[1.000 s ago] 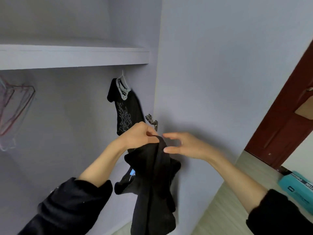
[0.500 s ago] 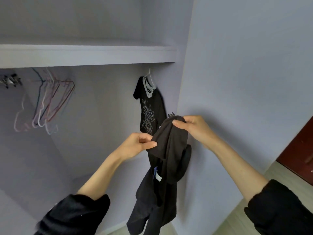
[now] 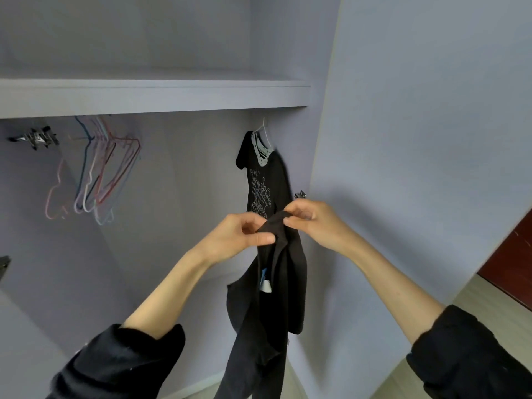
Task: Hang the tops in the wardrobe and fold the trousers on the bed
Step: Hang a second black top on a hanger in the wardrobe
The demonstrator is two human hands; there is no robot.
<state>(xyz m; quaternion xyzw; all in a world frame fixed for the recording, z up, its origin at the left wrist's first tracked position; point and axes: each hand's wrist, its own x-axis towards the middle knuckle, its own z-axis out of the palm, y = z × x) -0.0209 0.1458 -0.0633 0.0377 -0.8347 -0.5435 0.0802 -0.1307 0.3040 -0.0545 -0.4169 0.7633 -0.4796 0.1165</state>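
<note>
One black garment (image 3: 276, 286) hangs in mid-air in front of the open wardrobe (image 3: 178, 174), held up by its top edge between two hands. The left hand (image 3: 240, 239) pinches the bunched fabric with thumb and curled fingers; the right hand (image 3: 312, 218), just beside it on the right, grips the same fold with its fingertips curled over it. Below the hands the cloth falls in loose folds, a small pale label (image 3: 266, 285) showing among them — whether it is a top or trousers cannot be told.

Behind the hands, further in, one black top (image 3: 264, 180) with a pale printed pattern and a dotted collar already hangs on a white hanger (image 3: 263, 131), near the right wall of the wardrobe. The held garment covers its lower part.

Far to the left hangs a cluster of empty wire hangers (image 3: 98, 174) in pink, blue, red and white — about six, though they overlap too much to count surely. Left of them sits one metal fitting (image 3: 36, 138). One shelf (image 3: 155, 96) runs above everything. On the right stands a pale panel (image 3: 431, 139), with a small metal hinge (image 3: 300, 194) at its inner edge just above the right hand. At the far right edge are a strip of dark red door (image 3: 515, 260) and pale wooden floor (image 3: 475, 295).
</note>
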